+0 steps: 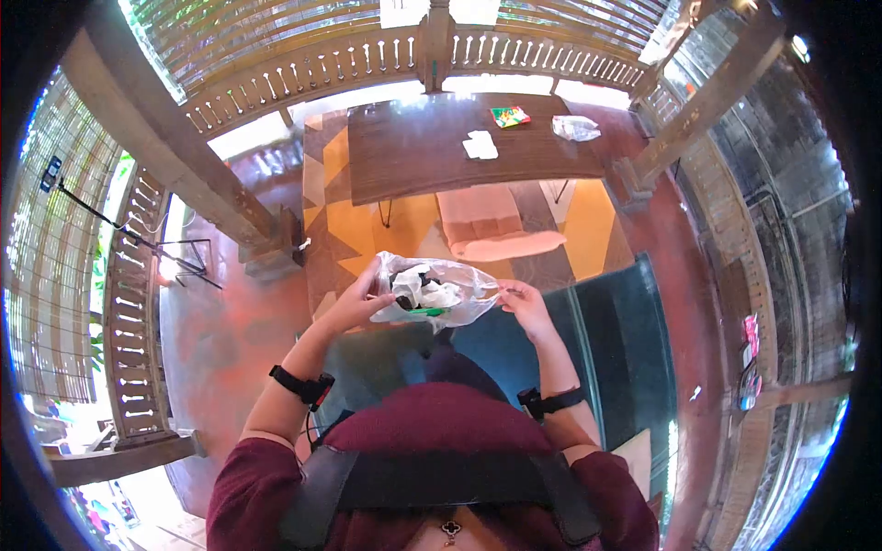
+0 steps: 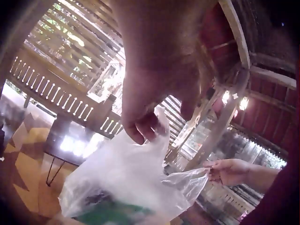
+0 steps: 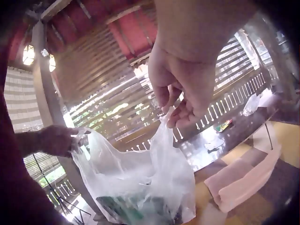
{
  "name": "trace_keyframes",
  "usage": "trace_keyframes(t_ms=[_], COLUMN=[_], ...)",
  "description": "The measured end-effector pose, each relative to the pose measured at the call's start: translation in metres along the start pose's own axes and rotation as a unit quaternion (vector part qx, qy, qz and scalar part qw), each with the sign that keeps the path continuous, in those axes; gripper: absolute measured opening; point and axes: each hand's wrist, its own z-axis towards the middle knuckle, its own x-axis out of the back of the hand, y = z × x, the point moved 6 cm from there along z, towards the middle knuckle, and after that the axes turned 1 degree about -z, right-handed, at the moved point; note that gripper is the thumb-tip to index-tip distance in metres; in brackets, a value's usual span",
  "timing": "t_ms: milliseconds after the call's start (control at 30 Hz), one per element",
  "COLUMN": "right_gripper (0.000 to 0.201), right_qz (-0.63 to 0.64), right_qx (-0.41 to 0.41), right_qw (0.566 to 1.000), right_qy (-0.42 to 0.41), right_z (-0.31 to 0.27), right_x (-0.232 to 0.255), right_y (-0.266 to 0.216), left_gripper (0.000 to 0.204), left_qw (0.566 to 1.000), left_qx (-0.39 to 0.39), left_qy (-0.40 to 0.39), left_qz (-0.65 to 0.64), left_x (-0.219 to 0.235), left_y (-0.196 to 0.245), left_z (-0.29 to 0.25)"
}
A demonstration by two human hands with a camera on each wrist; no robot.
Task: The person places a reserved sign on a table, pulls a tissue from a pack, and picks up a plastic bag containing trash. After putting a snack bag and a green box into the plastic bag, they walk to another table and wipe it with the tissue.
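Note:
A translucent white plastic bag (image 1: pixel 473 308) hangs between my two hands in front of my body, its mouth spread wide. My left hand (image 1: pixel 354 301) grips the bag's left rim, and my right hand (image 1: pixel 524 305) pinches its right side between thumb and fingers. Inside lie crumpled white paper or plastic (image 1: pixel 432 292), something black, and a green item (image 1: pixel 427 312). Through the bag wall in the right wrist view, the green item (image 3: pixel 126 210) shows as a dark green patch near the bottom.
Ahead stands a dark wooden table (image 1: pixel 413 151) bearing white papers (image 1: pixel 480 145), a green and red packet (image 1: pixel 510 117) and a clear plastic bag (image 1: pixel 576 128). A pink chair (image 1: pixel 478 220) stands at its near side on a patterned rug (image 1: pixel 588 225). A tripod (image 1: pixel 188 262) stands at left.

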Motion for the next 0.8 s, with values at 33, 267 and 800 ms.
trace_keyframes(t_ms=[33, 267, 800], right_gripper=[0.021, 0.028, 0.024], right_qz=[0.005, -0.011, 0.072], right_qx=[-0.001, 0.053, -0.034], right_qw=[1.0, 0.999, 0.995], right_qy=[-0.003, -0.002, 0.055], right_z=[0.021, 0.134, 0.396], right_x=[0.006, 0.041, 0.045], right_y=[-0.001, -0.045, -0.091], left_gripper=[0.079, 0.077, 0.069], left_qw=[0.999, 0.99, 0.998], left_qx=[0.019, 0.056, 0.041], left_qy=[-0.014, -0.015, 0.052], left_qz=[0.031, 0.126, 0.004], left_x=[0.003, 0.018, 0.152], left_y=[0.002, 0.033, -0.059], left_z=[0.023, 0.15, 0.397])
